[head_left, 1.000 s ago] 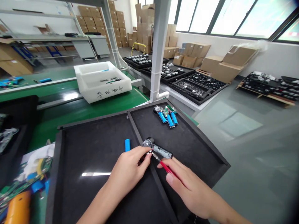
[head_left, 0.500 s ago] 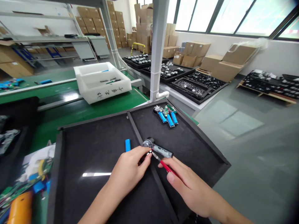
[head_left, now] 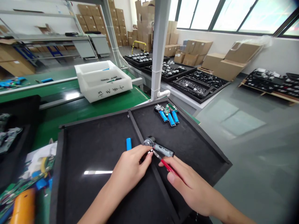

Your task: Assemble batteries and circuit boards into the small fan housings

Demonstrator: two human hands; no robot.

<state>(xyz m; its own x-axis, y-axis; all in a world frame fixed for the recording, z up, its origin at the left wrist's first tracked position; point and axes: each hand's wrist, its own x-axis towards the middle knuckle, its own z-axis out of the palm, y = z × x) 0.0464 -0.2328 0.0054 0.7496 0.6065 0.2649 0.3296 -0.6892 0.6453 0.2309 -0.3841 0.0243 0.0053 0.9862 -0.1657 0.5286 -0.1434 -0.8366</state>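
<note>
My left hand (head_left: 132, 165) pinches a small white connector (head_left: 150, 151) between thumb and forefinger; a thin red wire shows beside it. In my right hand (head_left: 187, 183) is a red-handled tool (head_left: 168, 166) with a narrow metal tip, which reaches the left fingertips; its exact kind I cannot make out. Just beyond both hands lies a grey, elongated device housing (head_left: 163, 150) with a round, clear-and-black head (head_left: 149, 141). The right fingers are at its near end; whether they grip it is hidden. A blue cylindrical battery (head_left: 128, 144) lies left of the device, close to my left hand.
A black divided tray (head_left: 93, 123) is under my hands. Several blue batteries with circuit boards (head_left: 171, 119) lie at its far right. Behind it stand a white foam box (head_left: 105, 93) and a grey post (head_left: 157, 62). An orange-handled object (head_left: 23, 207) and loose boards lie left.
The whole view has shifted slightly. Both hands keep nearly the same pose, with the tool tip at the left fingertips.
</note>
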